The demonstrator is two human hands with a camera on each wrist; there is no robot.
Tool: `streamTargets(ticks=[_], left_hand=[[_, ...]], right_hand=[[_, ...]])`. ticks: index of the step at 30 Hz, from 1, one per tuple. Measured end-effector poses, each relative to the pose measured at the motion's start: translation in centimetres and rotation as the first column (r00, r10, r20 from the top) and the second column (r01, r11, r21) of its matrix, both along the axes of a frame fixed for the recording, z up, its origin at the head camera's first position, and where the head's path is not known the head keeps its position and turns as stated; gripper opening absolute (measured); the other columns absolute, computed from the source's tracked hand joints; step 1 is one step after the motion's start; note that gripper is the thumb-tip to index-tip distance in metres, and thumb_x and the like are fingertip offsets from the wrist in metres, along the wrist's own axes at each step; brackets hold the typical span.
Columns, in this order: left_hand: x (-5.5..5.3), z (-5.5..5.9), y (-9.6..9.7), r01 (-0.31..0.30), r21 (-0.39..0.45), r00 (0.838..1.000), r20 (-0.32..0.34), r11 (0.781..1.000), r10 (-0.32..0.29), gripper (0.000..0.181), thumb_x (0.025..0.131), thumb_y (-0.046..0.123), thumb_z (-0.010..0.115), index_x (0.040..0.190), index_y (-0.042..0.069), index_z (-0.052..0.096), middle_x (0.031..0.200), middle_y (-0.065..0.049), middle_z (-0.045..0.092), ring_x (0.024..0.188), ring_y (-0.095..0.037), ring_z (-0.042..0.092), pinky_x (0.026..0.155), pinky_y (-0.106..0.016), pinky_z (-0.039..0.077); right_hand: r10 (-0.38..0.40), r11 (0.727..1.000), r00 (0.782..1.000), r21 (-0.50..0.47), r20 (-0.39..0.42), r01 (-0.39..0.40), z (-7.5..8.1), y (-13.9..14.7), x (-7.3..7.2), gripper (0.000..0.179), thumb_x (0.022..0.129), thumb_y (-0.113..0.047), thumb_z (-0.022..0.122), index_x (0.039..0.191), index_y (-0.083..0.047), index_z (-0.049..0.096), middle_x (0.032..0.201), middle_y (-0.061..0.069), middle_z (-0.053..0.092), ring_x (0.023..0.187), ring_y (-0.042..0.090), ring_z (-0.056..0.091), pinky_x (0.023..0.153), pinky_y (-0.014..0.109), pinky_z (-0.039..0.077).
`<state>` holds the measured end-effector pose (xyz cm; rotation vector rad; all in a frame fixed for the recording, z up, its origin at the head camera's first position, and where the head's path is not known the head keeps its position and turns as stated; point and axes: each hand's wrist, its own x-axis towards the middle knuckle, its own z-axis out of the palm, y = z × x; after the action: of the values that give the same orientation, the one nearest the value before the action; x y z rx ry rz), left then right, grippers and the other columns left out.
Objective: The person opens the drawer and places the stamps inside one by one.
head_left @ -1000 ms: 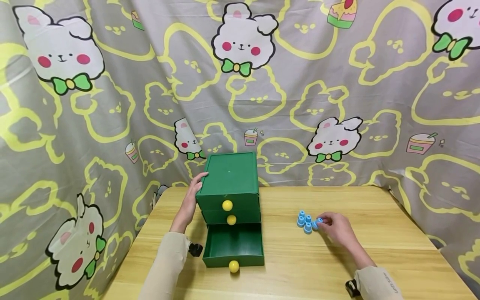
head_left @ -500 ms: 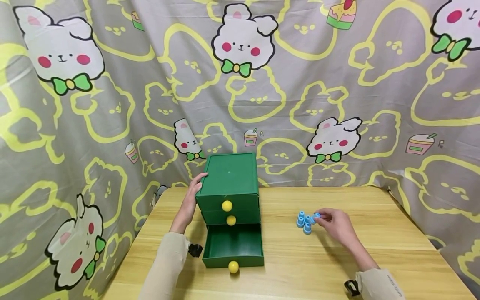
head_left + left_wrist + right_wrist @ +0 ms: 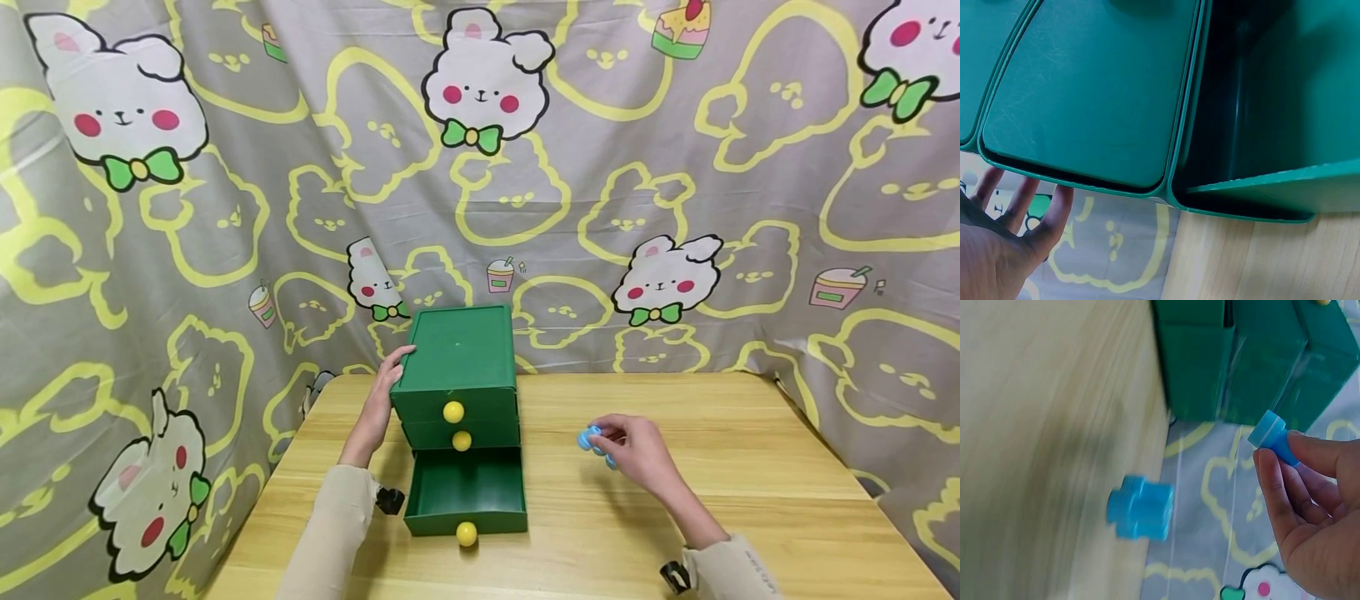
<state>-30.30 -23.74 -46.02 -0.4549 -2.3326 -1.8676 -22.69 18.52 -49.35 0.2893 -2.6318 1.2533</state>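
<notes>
Blue piece [image 3: 1267, 429] pinched at its stem [image 3: 1284, 449]

The left hand [image 3: 375, 408] rests, fingers extended, against one green cabinet [image 3: 457, 346] with three drawers [image 3: 420, 407] and three yellow knobs [image 3: 453, 412]; the lowest drawer [image 3: 500, 522] stands open. Above the worktop [image 3: 750, 467], the right hand [image 3: 636, 450] pinches one blue piece: probably light, stiff, a little slippery (I suppose plastic), best held by this narrow stem. Other blue pieces [image 3: 1147, 511] stand below; I cannot count them.

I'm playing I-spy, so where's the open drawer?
In the head view, the open drawer juts from the bottom of the green cabinet, left of the right hand.
</notes>
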Motion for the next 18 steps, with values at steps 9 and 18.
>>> streamTargets(ticks=[9,18], left_hand=[[-0.1,-0.2,-0.2,0.000,-0.010,1.000,0.010,1.000,0.000,0.050,0.110,0.043,0.032,0.157,0.028,0.040,0.171,-0.003,0.017,0.158,-0.034,0.012,0.120,-0.070,0.009],[-0.2,-0.3,-0.2,-0.001,-0.007,1.000,0.012,1.000,0.001,0.049,0.111,0.044,0.032,0.156,0.029,0.040,0.170,-0.002,0.018,0.158,-0.033,0.012,0.120,-0.070,0.009]], right_hand=[[0.122,0.991,0.992,-0.048,-0.012,-0.122,0.8,-4.5,0.7,0.013,0.090,-0.009,0.079,0.102,-0.004,0.079,0.087,0.002,0.077,0.075,0.010,0.068,0.069,0.023,0.056],[0.229,0.973,0.973,-0.032,-0.041,-0.231,0.5,-8.7,0.9,0.008,0.090,-0.012,0.080,0.097,-0.009,0.080,0.086,-0.002,0.076,0.076,0.006,0.068,0.069,0.021,0.056]])
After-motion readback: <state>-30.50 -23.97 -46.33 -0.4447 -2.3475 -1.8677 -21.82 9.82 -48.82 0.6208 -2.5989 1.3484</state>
